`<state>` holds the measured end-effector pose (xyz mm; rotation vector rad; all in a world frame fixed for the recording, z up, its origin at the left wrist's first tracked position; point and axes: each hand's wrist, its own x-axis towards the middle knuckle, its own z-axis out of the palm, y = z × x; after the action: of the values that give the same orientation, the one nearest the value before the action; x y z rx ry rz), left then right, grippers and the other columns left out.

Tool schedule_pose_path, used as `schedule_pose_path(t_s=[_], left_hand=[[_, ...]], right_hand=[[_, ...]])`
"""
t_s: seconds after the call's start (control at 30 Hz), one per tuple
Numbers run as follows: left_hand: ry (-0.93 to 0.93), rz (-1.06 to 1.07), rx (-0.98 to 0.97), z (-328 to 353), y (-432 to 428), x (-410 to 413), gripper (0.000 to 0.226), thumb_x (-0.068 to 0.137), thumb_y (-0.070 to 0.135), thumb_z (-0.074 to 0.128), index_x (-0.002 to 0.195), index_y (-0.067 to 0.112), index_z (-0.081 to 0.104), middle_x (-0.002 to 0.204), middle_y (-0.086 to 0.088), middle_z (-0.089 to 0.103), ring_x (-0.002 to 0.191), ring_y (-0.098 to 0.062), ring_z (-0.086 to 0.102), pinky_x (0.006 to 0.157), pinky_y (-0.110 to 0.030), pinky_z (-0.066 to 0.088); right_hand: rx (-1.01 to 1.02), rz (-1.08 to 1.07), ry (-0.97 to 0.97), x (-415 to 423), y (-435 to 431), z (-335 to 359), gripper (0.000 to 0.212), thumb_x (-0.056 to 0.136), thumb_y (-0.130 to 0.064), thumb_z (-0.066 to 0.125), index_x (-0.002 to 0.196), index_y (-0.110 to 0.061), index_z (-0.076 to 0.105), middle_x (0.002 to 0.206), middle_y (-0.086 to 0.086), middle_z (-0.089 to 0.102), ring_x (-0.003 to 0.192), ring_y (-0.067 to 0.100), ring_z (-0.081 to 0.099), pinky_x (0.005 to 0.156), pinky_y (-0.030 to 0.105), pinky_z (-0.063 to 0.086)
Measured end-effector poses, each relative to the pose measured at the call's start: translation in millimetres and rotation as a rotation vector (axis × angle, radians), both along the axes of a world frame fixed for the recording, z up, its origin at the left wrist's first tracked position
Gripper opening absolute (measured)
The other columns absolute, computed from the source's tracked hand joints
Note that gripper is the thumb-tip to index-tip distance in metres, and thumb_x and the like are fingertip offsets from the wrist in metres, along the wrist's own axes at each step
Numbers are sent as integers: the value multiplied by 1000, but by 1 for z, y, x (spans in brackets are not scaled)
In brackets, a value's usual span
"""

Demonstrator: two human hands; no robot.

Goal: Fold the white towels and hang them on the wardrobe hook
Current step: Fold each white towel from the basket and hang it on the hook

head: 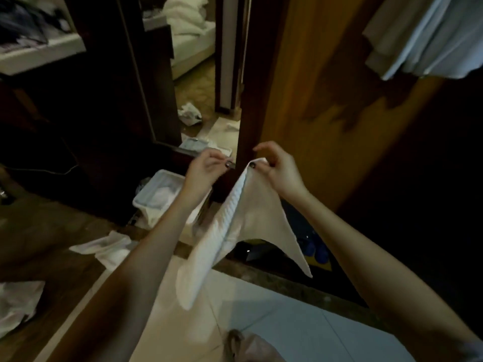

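Right hand (277, 171) raised, thumb and forefinger pinching the top corner of a white towel (251, 220); its other fingers are loosely curled above. Left hand (206, 169) is close beside it, fingertips drawn together. Whether they hold a thin edge of cloth or nothing cannot be determined from this view. The towel hangs free from the pinched corner in a half-open fold, with its lower points trailing and one passing behind the left forearm.

Progress is judged early. This towel is mid-fold and not yet squared. No hook is visible, so no towel can be confirmed as hung. A second towel (107, 249) lies crumpled on the floor and another white cloth (18, 304) lies at lower left. More white fabric sits in a white bin (142, 209).

Clearance: the wardrobe panel (313, 100) stands just beyond the hands, its dark front edge running between them. A hanging garment (428, 35) occupies the upper right. Open room lies below, over the pale tiled floor (274, 322). To the left, the bin and strewn cloths crowd the footing.
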<state>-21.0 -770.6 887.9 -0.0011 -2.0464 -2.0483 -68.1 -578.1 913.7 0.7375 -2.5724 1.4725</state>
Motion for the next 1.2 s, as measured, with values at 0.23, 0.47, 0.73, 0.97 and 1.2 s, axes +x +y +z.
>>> schedule_pose_path(t_s=[0.23,0.47,0.73,0.97,1.2], left_hand=[[78,-208,-117,8,55,15,36,80,9,74,103,34,61,93,9,70,90,-4,65,77,-18,51],[162,-229,-218,41,109,8,16,86,14,68,75,16,56,67,1,51,63,-9,47,59,-23,35],[303,-362,-247,103,178,-7,22,83,18,72,68,13,57,56,-7,48,53,-15,41,50,-26,31],[478,-351,-255,130,240,-6,16,86,17,68,71,18,62,63,11,53,56,-2,40,50,-15,30],[553,-238,-281,138,305,-6,20,86,25,68,69,29,59,65,-5,58,57,-9,43,51,-25,32]], right_hand=[[-93,-100,-48,43,17,35,16,91,-11,65,85,-25,61,87,-3,68,81,5,67,72,23,55],[-324,-324,-13,65,79,69,11,92,-10,63,91,-20,59,87,10,70,77,17,69,69,27,56],[-317,-442,71,107,139,46,3,89,-29,68,91,-28,66,89,-10,70,84,6,68,73,20,53],[-285,-520,281,118,186,69,6,91,-18,65,98,-17,65,90,-8,67,87,3,64,77,17,51],[-76,-625,496,120,226,69,30,89,-16,65,115,-14,51,98,-1,63,84,12,62,70,32,54]])
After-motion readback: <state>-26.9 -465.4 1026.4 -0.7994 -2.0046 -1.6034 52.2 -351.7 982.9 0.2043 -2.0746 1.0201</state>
